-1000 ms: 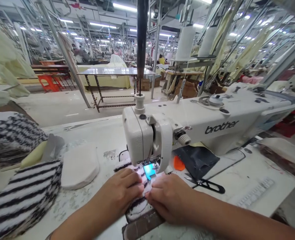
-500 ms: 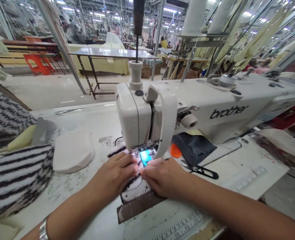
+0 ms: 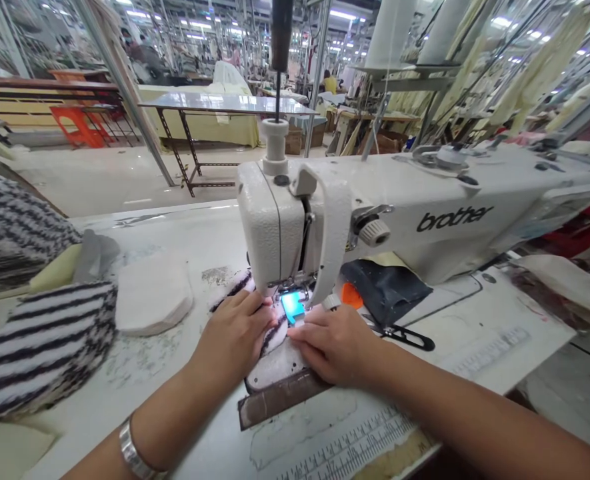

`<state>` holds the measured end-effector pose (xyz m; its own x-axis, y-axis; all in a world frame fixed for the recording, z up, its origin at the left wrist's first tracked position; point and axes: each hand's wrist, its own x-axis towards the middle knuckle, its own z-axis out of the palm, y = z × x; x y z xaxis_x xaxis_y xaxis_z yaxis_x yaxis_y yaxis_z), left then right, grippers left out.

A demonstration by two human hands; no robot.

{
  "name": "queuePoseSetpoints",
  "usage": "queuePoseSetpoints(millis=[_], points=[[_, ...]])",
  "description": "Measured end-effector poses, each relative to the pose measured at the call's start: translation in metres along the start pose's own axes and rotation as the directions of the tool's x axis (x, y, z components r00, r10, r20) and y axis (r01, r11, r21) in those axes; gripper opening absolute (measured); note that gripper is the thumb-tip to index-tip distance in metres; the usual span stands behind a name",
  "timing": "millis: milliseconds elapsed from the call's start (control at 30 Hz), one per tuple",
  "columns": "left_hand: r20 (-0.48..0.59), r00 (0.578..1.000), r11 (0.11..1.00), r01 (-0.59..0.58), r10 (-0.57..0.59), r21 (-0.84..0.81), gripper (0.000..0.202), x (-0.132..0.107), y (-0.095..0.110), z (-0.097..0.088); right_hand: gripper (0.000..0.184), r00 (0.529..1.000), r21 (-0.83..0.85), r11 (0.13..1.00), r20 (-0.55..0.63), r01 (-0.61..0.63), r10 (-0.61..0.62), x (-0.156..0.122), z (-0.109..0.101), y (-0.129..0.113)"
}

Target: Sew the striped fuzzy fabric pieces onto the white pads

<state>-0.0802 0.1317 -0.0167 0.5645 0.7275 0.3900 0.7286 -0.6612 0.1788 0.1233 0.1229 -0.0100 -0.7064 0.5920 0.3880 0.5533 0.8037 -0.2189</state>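
Note:
A black-and-white striped fuzzy fabric piece [image 3: 275, 338] lies under the presser foot of the white sewing machine [image 3: 262, 227]. Its far end shows beyond my left hand [image 3: 237, 330], whose bent fingers press on the fabric left of the foot. On the other side, my right hand [image 3: 337, 343] has its fingers drawn together at the fabric's right edge, close to the foot. A bright blue-white light [image 3: 293, 305] glows at the needle area and washes out detail there. The fingertips of both hands are partly hidden.
Left on the table are a striped fabric stack [image 3: 49, 340] and a white pad-like stack [image 3: 152, 297]. Black thread snips [image 3: 407, 337], dark cloth [image 3: 387, 293] and an orange piece [image 3: 351, 295] lie right of the needle. A printed ruler [image 3: 345, 443] runs along the front.
The striped fabric has moved away from me under the foot, so less of it shows in front. Both hands stay beside the foot, moving slightly with it. The camera view has shifted a little.

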Motion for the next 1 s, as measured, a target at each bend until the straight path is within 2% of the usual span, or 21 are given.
queuePoseSetpoints(millis=[233,367,533,633,733,833,900,933,1000], points=[[0.004,0.993,0.984,0.115,-0.117,0.135,0.018,0.002,0.011,0.003,0.024,0.996,-0.025,1.000,0.087,0.008,-0.006,0.002,0.000,0.001],[0.002,0.988,0.979,0.150,-0.152,0.141,0.020,0.004,0.013,-0.001,0.024,0.996,-0.047,0.999,0.084,0.027,-0.023,0.001,0.002,0.002],[0.069,0.991,0.993,0.113,-0.111,-0.022,0.021,0.009,-0.004,-0.017,0.022,0.998,-0.061,0.997,0.030,0.048,-0.046,0.001,0.003,0.002],[0.079,0.985,0.988,0.150,-0.152,0.031,0.024,0.006,-0.020,-0.028,0.022,0.998,-0.089,0.995,0.025,0.053,-0.051,0.004,0.002,-0.001],[0.182,0.958,0.973,0.200,-0.219,0.120,0.024,-0.006,-0.024,-0.039,0.017,0.995,-0.130,0.989,0.084,0.073,-0.063,0.010,-0.002,-0.007],[0.346,0.894,0.951,0.219,-0.286,0.220,0.022,-0.019,-0.013,-0.051,0.015,0.983,-0.167,0.983,0.179,0.073,-0.042,0.016,-0.006,-0.011],[0.428,0.856,0.949,0.199,-0.290,0.245,0.022,-0.026,-0.003,-0.058,0.016,0.974,-0.178,0.981,0.224,0.077,-0.035,0.018,-0.008,-0.013],[0.441,0.856,0.954,0.179,-0.271,0.240,0.022,-0.028,0.001,-0.060,0.016,0.970,-0.182,0.980,0.239,0.082,-0.036,0.019,-0.008,-0.013],[0.399,0.891,0.966,0.139,-0.218,0.217,0.018,-0.030,0.002,-0.061,0.017,0.967,-0.187,0.978,0.253,0.089,-0.040,0.019,-0.008,-0.013]])
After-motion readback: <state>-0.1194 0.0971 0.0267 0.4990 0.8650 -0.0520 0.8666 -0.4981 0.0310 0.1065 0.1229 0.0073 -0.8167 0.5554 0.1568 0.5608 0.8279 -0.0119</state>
